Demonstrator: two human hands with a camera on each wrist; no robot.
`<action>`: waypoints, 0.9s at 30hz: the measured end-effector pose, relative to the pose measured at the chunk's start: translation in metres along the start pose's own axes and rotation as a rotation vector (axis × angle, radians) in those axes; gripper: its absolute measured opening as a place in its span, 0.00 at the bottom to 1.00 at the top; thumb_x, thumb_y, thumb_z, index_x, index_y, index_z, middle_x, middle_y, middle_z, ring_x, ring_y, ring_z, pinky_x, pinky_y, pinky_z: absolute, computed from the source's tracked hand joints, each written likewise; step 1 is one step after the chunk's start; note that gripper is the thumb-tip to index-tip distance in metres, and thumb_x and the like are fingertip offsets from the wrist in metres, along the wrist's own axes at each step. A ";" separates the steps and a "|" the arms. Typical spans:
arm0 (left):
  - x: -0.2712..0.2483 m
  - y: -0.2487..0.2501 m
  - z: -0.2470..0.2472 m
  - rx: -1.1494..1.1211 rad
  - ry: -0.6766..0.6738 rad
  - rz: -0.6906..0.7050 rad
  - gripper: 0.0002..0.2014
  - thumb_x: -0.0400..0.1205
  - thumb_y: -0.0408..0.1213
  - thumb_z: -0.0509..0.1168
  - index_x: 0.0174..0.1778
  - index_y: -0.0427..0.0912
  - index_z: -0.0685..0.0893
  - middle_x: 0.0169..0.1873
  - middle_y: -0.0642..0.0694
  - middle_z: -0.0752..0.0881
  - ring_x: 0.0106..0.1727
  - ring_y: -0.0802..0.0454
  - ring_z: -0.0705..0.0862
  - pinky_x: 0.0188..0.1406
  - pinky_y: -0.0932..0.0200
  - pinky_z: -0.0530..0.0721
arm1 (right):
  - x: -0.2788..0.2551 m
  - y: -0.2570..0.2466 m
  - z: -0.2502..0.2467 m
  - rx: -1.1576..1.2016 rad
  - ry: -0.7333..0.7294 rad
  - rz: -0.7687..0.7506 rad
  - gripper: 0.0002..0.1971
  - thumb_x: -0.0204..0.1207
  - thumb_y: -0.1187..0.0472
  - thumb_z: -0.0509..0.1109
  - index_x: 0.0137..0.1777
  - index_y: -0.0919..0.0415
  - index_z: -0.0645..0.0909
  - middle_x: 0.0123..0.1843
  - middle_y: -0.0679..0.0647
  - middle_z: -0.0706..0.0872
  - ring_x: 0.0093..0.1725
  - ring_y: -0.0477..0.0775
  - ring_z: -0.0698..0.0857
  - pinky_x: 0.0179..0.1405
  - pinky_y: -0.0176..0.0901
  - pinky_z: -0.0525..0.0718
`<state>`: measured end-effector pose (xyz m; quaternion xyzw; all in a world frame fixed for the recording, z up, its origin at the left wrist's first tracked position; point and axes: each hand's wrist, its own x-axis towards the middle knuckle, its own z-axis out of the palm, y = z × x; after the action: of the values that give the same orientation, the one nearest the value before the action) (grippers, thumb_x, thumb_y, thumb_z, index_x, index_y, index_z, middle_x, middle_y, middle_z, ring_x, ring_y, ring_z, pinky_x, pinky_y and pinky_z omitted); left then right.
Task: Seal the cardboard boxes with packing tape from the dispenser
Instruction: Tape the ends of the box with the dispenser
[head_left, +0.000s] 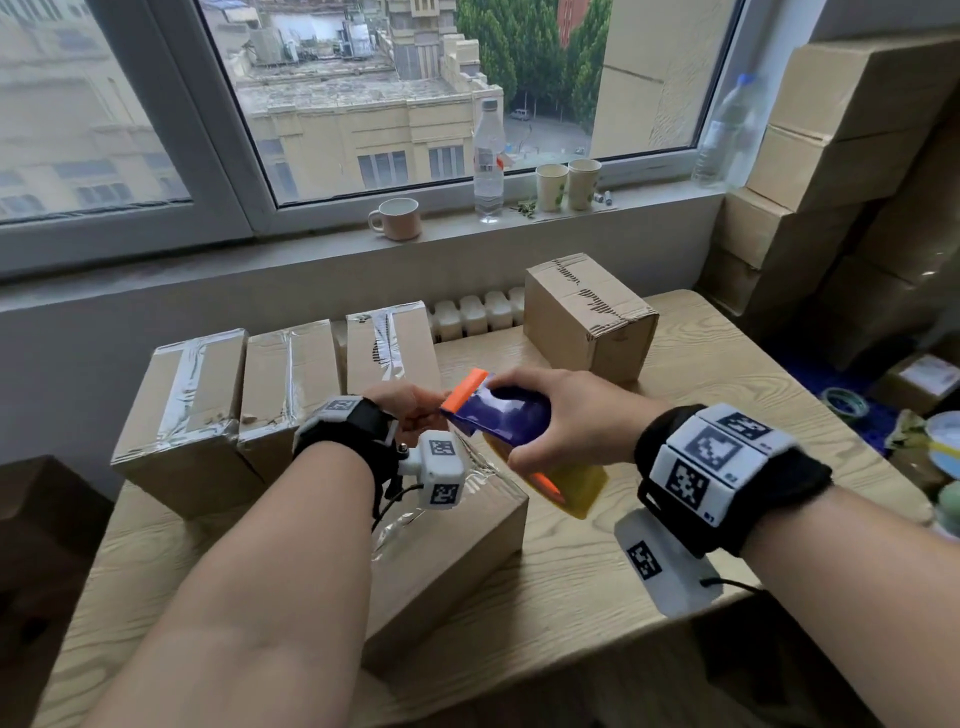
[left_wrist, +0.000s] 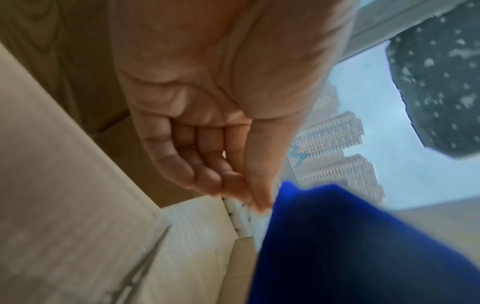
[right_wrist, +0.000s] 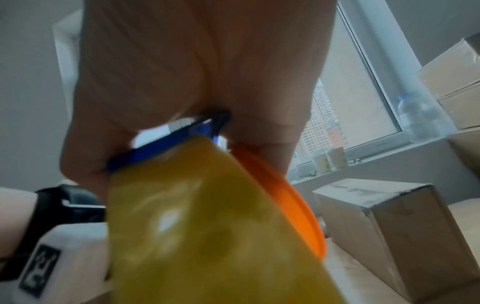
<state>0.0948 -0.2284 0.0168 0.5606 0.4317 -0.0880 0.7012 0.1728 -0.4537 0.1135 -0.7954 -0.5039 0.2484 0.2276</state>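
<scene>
My right hand (head_left: 561, 421) grips a blue tape dispenser (head_left: 498, 415) from above, over a yellowish tape roll (head_left: 576, 488) with an orange side. The dispenser's orange front edge (head_left: 465, 389) points left. There my left hand (head_left: 410, 410) meets it, fingers curled and pinched against the thumb; the clear tape end itself is hard to make out. In the left wrist view the fingertips (left_wrist: 233, 193) close beside the blue dispenser (left_wrist: 350, 246). Both hands hover over a cardboard box (head_left: 452, 561) with crumpled clear tape on its top. An untaped box (head_left: 587, 317) stands behind.
Three taped boxes (head_left: 182, 405) line the back left of the wooden table (head_left: 623, 571). A mug (head_left: 396, 218), a water bottle (head_left: 488, 161) and paper cups (head_left: 566, 184) sit on the windowsill. Stacked boxes (head_left: 831, 171) rise at the right, with a spare tape roll (head_left: 847, 402) lower down.
</scene>
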 end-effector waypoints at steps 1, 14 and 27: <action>0.004 0.000 -0.001 0.005 0.019 0.003 0.22 0.85 0.37 0.60 0.22 0.38 0.80 0.14 0.48 0.73 0.15 0.57 0.69 0.18 0.68 0.65 | -0.001 -0.001 0.000 -0.053 -0.033 0.014 0.37 0.62 0.52 0.81 0.72 0.40 0.73 0.61 0.41 0.82 0.57 0.44 0.82 0.61 0.39 0.82; 0.031 -0.020 0.018 0.548 0.469 0.336 0.06 0.70 0.41 0.80 0.36 0.44 0.92 0.35 0.46 0.90 0.37 0.52 0.85 0.48 0.57 0.85 | -0.009 0.007 0.008 -0.232 -0.276 0.214 0.31 0.65 0.46 0.76 0.70 0.44 0.73 0.53 0.44 0.81 0.49 0.48 0.81 0.40 0.39 0.80; 0.031 -0.033 0.018 0.685 0.588 0.381 0.05 0.72 0.48 0.77 0.38 0.52 0.91 0.36 0.54 0.89 0.43 0.56 0.85 0.47 0.57 0.84 | 0.005 0.006 0.022 -0.249 -0.305 0.244 0.35 0.65 0.45 0.76 0.73 0.45 0.70 0.57 0.48 0.79 0.52 0.51 0.78 0.47 0.42 0.80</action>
<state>0.1033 -0.2445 -0.0283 0.8291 0.4474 0.0671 0.3286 0.1649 -0.4495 0.0920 -0.8255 -0.4595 0.3272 0.0171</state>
